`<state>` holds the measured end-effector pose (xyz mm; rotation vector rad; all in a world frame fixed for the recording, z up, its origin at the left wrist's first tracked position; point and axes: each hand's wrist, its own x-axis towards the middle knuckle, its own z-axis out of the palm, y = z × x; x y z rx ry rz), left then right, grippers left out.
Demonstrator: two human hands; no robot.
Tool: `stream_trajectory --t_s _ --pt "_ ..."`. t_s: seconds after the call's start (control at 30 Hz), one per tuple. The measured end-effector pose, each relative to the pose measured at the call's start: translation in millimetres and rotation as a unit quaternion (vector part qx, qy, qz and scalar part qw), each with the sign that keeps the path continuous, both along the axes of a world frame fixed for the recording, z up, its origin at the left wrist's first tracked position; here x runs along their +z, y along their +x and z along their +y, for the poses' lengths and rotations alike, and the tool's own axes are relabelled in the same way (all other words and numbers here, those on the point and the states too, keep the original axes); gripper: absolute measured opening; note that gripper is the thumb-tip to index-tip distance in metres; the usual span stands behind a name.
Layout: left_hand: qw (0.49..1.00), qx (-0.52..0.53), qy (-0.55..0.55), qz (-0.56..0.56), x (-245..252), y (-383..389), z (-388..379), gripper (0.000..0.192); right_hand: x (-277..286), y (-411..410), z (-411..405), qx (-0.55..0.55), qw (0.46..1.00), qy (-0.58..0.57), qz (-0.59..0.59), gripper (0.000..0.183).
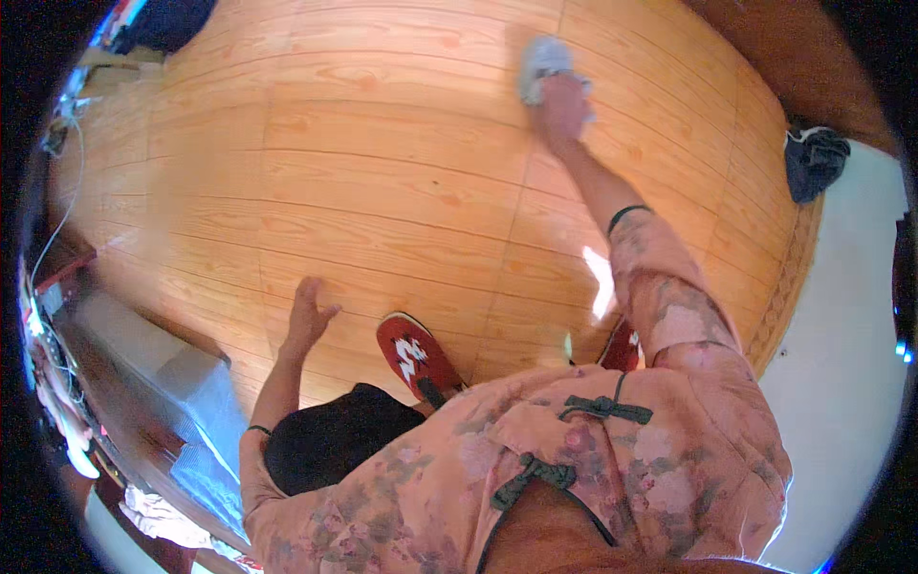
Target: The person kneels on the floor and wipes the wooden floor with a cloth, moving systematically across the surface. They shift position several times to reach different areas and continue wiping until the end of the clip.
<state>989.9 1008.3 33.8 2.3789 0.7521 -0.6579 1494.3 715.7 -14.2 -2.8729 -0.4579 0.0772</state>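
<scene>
My right hand (563, 107) reaches far forward, pressing a light grey cloth (546, 61) against the wood-patterned floor (387, 165). Both hand and cloth are slightly blurred, and the fingers are partly lost in the folds. Lower on the left, my left hand (313, 313) hangs in the air beside my knee, its thumb and fingers apart with nothing in them. Between my arms a red shoe (412, 351) with a white pattern stands on the floor. The other red shoe (622, 344) is mostly hidden by my right sleeve.
A dark cloth bundle (817, 163) lies at the right, by a white surface (832, 287). Brown furniture (796, 50) borders the far right. Plastic-covered items (179, 380) stand at the left, and a white cable (77, 179) hangs along the left edge. Dark fabric (168, 25) shows at upper left.
</scene>
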Motion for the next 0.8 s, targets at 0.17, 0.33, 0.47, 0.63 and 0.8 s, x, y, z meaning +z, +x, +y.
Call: stream_trajectory --t_s 0.17,0.33,0.47,0.63,0.8 --pt "0.997 -0.033 0.037 -0.058 8 0 -5 0.075 23 -122 103 0.265 0.960 0.091 -0.011 0.035" --pt "0.995 -0.086 0.028 -0.046 15 38 -2 0.079 25 -105 108 0.148 0.905 0.302 0.259 0.040" --pt "0.994 -0.093 0.053 -0.005 -16 -20 2 0.080 55 -67 48 0.004 0.825 0.313 0.471 0.026" --pt "0.996 -0.083 0.038 -0.022 0 -17 -2 0.079 36 -18 -128 -0.100 0.889 0.388 0.224 0.041" --pt "0.998 -0.067 0.004 0.003 18 -3 -6 0.087 -15 -19 -245 -0.184 0.974 0.116 0.061 0.055"
